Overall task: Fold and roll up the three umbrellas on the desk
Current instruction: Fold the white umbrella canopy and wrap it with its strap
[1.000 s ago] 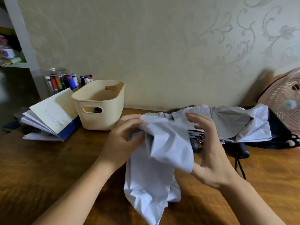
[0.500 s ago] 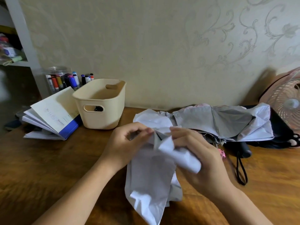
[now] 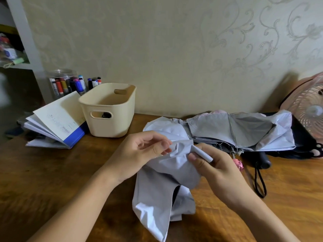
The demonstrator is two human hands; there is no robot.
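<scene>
On the wooden desk (image 3: 52, 172) a pale umbrella (image 3: 157, 198) lies crumpled in the near middle, its cloth trailing toward the near edge. Behind it, to the right, a grey umbrella (image 3: 244, 130) sprawls half folded over a black umbrella (image 3: 262, 161), with a pink fan (image 3: 307, 109) at the far right. A cream bin (image 3: 108, 126) stands far left of middle. Beside it lies a booklet (image 3: 57, 117), its print and barcode too small to read. The left hand (image 3: 139, 151) pinches the pale cloth; the right hand (image 3: 215, 165) pinches its white strap (image 3: 202, 153) between thumb and fingers.
</scene>
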